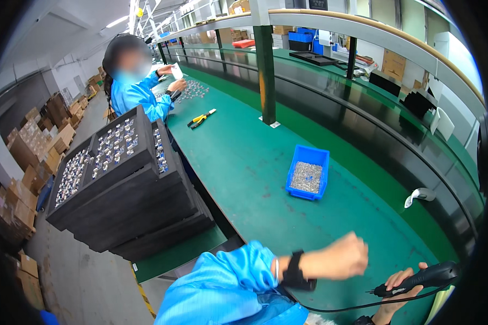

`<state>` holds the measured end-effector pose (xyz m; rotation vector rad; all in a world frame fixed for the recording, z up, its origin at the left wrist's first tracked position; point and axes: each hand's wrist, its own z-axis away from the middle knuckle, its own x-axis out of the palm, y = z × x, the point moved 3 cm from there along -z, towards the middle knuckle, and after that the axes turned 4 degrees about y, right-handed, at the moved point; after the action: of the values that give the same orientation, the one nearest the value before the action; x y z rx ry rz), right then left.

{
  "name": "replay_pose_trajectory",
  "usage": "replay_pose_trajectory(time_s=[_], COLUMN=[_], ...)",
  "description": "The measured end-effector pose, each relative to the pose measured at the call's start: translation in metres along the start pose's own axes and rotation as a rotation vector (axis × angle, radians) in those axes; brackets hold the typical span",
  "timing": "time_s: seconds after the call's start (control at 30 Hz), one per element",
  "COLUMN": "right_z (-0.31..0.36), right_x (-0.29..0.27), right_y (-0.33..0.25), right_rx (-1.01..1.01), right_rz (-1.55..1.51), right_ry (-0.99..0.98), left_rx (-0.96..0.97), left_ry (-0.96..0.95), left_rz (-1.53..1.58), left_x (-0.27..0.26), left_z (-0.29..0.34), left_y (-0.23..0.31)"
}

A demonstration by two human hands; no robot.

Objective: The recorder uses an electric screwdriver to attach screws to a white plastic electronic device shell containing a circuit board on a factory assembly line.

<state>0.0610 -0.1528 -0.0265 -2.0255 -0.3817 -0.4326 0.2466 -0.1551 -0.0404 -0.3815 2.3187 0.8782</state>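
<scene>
My left hand (pixel 344 257) reaches out over the green work table, a black band around its wrist below the blue sleeve. Its fingers are curled closed and a little blurred; what they hold, if anything, is hidden. At the lower right, my right hand (pixel 400 286) wraps around a black electric screwdriver (pixel 431 275), whose thin tip points left toward the area below my left hand. A black cord trails from the tool along the table's near edge. Beyond my left hand stands a blue bin (pixel 322 179) filled with small silvery metal parts.
Stacked black trays (pixel 141 200) holding small parts stand off the table's left edge. Yellow-and-black pliers (pixel 200 119) lie farther up. A co-worker in blue (pixel 135 89) handles a white piece beside scattered parts. A post (pixel 265 76) rises from the table; a white curved piece (pixel 420 196) lies at right.
</scene>
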Motion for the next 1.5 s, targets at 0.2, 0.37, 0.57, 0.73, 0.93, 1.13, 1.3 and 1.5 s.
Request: replay_pose_trajectory(time_s=[0.2, 0.37, 0.57, 0.73, 0.93, 1.13, 1.3, 1.5], right_z=[0.006, 0.009, 0.009, 0.011, 0.013, 0.01, 0.011, 0.008], right_x=[0.011, 0.01, 0.008, 0.008, 0.011, 0.009, 0.014, 0.004], right_y=[-0.005, -0.006, -0.007, -0.007, -0.009, -0.007, -0.007, -0.01], right_rx=[-0.015, -0.028, -0.022, -0.041, -0.061, -0.063, -0.045, -0.06], right_rz=[-0.075, -0.07, -0.1, -0.142, -0.119, -0.121, -0.101, -0.051], right_ry=[-0.004, 0.0, -0.011, -0.017, 0.024, -0.034, -0.007, 0.005], left_rx=[-0.087, -0.17, -0.14, -0.171, -0.17, -0.156, -0.163, -0.076], left_ry=[-0.182, -0.122, -0.009, -0.058, -0.112, -0.06, -0.105, 0.215], left_rz=[0.241, 0.402, 0.397, 0.387, 0.361, 0.322, 0.314, -0.201], left_x=[0.048, 0.051, 0.051, 0.049, 0.049, 0.051, 0.049, -0.025], left_z=[0.016, 0.018, 0.014, 0.014, 0.017, 0.017, 0.018, -0.01], left_y=[0.03, 0.026, 0.029, 0.028, 0.029, 0.03, 0.03, -0.028])
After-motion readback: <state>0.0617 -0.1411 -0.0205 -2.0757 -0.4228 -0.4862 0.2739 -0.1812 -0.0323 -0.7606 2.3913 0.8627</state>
